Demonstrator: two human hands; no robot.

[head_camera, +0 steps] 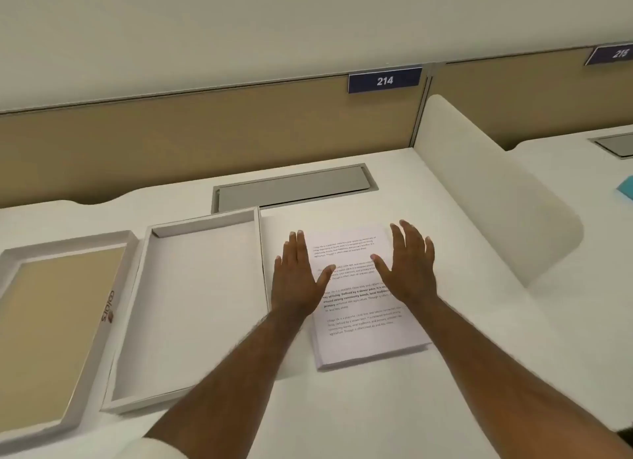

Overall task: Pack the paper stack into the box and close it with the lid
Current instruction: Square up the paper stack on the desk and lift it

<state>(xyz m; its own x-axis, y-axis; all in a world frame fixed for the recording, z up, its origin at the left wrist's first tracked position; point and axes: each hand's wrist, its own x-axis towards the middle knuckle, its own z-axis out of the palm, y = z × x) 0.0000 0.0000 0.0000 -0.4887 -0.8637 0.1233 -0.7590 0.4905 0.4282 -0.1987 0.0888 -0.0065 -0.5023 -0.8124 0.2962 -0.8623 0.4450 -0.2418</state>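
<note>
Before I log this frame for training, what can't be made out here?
All from the head view:
- Paper stack: print blurred and too small to read; both hands cover parts of it.
- Left hand, right hand: whether they touch the paper is unclear.
- Lid: left edge cut off by the frame.
- Box: near wall hides the floor's front strip.

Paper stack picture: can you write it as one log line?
paper stack: on desk, right of box | box: open, empty | lid: off, left | left hand, right hand: open, over stack
</note>
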